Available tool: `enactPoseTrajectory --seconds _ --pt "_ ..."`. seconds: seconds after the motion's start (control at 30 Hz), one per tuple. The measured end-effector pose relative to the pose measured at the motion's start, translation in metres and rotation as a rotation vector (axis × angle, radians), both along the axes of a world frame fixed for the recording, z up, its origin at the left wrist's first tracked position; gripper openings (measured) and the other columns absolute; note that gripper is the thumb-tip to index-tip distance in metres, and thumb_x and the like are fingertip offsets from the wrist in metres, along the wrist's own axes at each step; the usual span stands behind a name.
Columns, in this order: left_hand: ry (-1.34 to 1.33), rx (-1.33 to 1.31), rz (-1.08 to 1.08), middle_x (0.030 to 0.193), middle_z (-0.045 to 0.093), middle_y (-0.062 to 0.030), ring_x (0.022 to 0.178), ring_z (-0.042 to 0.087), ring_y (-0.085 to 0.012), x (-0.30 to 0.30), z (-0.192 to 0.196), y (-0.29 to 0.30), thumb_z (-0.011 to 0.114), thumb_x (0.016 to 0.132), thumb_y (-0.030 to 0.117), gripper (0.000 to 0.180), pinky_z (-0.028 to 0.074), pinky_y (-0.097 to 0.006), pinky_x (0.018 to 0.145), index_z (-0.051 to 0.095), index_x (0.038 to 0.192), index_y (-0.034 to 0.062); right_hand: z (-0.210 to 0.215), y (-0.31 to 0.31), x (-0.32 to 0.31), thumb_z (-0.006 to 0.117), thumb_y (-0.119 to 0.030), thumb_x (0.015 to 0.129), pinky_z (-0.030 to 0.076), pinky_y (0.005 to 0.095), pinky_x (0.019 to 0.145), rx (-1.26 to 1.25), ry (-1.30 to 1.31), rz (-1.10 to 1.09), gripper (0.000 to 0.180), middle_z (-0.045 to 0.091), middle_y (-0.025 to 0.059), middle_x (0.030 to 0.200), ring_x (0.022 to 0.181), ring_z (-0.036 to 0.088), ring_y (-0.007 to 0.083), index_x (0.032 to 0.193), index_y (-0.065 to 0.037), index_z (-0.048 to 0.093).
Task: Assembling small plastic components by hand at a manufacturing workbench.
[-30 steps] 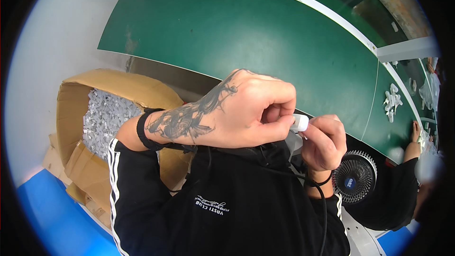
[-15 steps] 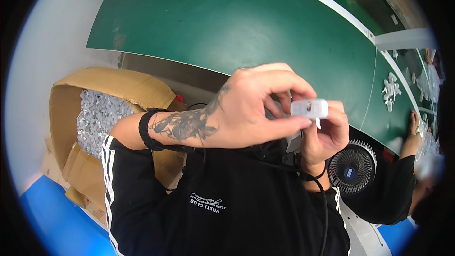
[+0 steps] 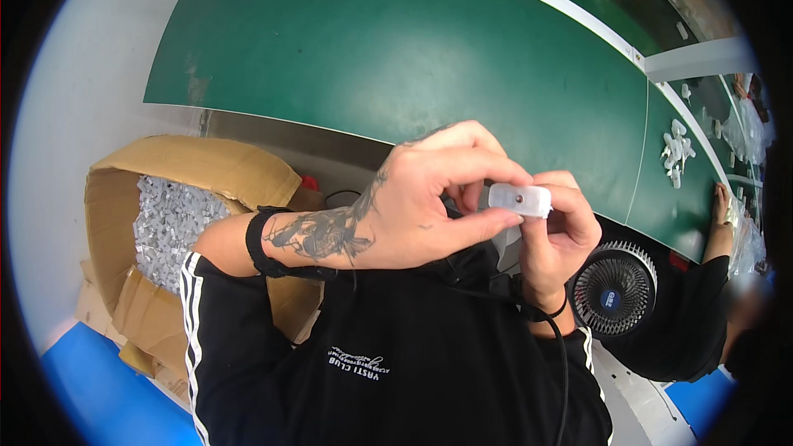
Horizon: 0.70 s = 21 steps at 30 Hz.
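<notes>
Over the near edge of the table, both hands hold one small rounded, translucent white plastic piece [image 3: 516, 198] with a dark round spot in its middle. My left hand [image 3: 425, 198] pinches its left part between thumb and forefinger, the other fingers curled behind. At the piece's right end, the thumb and bent fingers of my right hand [image 3: 562, 227] are closed on it. A tiny white bit sticks out at that end, partly hidden by the fingers.
A green table [image 3: 372, 49] stretches ahead. At left stands an open cardboard box [image 3: 239, 161] full of small whitish pieces [image 3: 173, 227]. To the right are a black fan [image 3: 613, 289], a cluster of white plastic parts [image 3: 677, 153] and a co-worker's arm [image 3: 717, 239].
Both hands and the piece have shifted slightly left. The piece has turned: the white tab that hung below it no longer shows there, and its face with the dark spot is more visible.
</notes>
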State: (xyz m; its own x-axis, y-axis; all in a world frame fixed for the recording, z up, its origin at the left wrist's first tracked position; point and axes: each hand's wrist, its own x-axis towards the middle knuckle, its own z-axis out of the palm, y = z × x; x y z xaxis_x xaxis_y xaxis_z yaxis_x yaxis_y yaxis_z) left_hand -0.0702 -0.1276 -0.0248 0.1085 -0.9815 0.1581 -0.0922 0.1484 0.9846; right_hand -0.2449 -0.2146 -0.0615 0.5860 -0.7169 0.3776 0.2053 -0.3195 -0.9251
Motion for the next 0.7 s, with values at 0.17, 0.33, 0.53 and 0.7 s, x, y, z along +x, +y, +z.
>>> enactPoseTrajectory --seconds 0.17,0.33,0.53,0.7 --pt "-0.129 -0.134 0.036 0.094 0.060 -0.0085 0.076 0.062 -0.0120 -0.006 0.002 0.001 0.076 0.075 0.002 0.030 0.055 -0.023 0.060 0.067 0.104 0.0008 -0.005 0.010 -0.002 0.068 0.003 0.079 0.047 0.0260 0.065 0.133 -0.087 -0.018 0.013 0.065 0.0132 0.086 0.073 0.060 0.0168 0.091 0.004 0.062" --pt "-0.221 -0.099 0.020 0.089 0.060 -0.0064 0.072 0.062 -0.0131 -0.005 0.003 0.004 0.076 0.076 0.005 0.027 0.054 -0.024 0.057 0.067 0.101 0.0011 -0.011 0.006 -0.006 0.070 -0.002 0.077 0.045 0.0255 0.063 -0.093 -0.012 -0.018 0.016 0.064 0.0123 0.079 0.070 0.058 0.0168 0.089 0.004 0.061" --pt "-0.383 -0.325 0.126 0.086 0.059 -0.0061 0.067 0.059 -0.0152 -0.013 -0.007 0.001 0.078 0.073 0.007 0.027 0.049 -0.028 0.055 0.068 0.098 0.0016 -0.013 0.010 -0.005 0.065 -0.005 0.081 0.043 0.0245 0.063 0.079 -0.052 0.005 0.013 0.061 0.0095 0.079 0.071 0.056 0.0142 0.089 0.004 0.061" --pt "-0.279 -0.376 0.193 0.084 0.057 -0.0047 0.066 0.057 -0.0147 -0.021 -0.010 0.000 0.078 0.073 0.007 0.028 0.047 -0.027 0.055 0.069 0.098 0.0027 -0.012 0.008 0.000 0.063 -0.003 0.082 0.042 0.0238 0.066 0.453 -0.166 0.206 0.008 0.060 0.0078 0.080 0.072 0.055 0.0128 0.086 0.003 0.060"
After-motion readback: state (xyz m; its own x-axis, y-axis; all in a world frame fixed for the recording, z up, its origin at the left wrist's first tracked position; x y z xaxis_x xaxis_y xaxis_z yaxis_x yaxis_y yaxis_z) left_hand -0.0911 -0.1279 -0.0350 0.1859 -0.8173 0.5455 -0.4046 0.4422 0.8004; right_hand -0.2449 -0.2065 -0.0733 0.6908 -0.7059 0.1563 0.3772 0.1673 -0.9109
